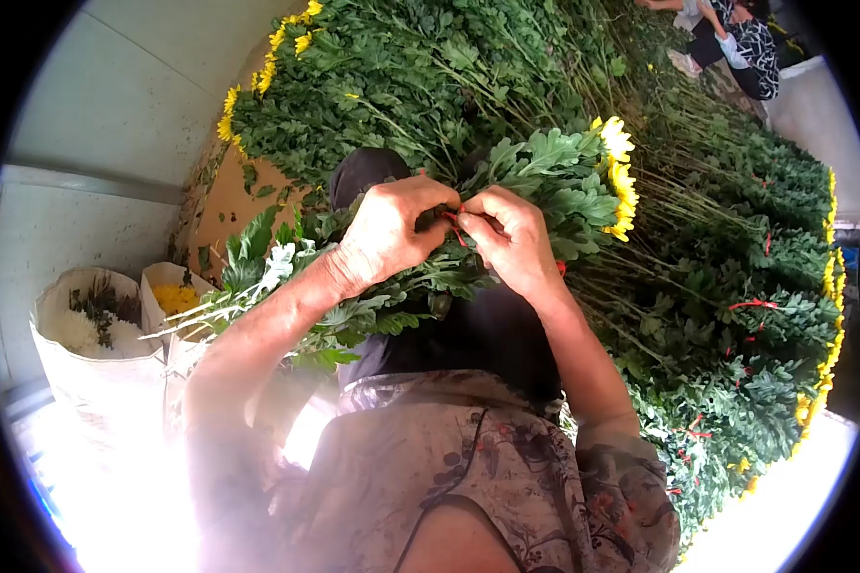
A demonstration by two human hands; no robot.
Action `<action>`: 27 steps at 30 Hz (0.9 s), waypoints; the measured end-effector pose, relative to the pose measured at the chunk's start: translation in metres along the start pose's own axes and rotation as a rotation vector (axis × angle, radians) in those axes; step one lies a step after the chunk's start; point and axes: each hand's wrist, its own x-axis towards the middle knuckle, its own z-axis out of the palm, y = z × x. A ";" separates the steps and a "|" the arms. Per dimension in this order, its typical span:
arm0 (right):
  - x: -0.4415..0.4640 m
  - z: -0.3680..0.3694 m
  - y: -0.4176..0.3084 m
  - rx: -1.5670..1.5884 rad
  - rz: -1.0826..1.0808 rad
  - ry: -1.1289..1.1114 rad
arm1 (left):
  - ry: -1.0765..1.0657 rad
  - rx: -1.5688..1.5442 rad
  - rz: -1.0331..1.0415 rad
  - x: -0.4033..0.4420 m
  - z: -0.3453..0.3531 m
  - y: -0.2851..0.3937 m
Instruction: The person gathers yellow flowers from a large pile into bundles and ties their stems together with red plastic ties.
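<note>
The left hand (398,224) comes in along a forearm slanting from 8 o'clock, its wrist bent and knuckles up; its grip is closed, thumb and forefinger pinched on a red tie (459,227). The right hand (512,234), with its forearm from 5 o'clock, meets it with thumb and curled forefinger closed on the same tie. The bunch (554,177) lies across the lap beneath both hands, yellow heads towards 2 o'clock, stems towards 8. More cut flowers (382,86) are heaped at 12 o'clock, tied bunches (726,286) at 4, sacks (100,382) near 8, another person (750,53) at 2.
</note>
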 end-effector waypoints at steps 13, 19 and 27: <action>-0.046 -0.042 -0.007 -0.896 -0.150 0.211 | 0.059 0.262 0.188 -0.020 0.003 -0.029; -0.020 0.003 -0.060 -1.172 -0.575 -0.112 | 0.104 0.240 -0.002 -0.028 0.009 0.007; 0.000 0.004 -0.025 -1.315 -0.472 -0.347 | 0.632 0.334 0.025 -0.137 0.034 0.013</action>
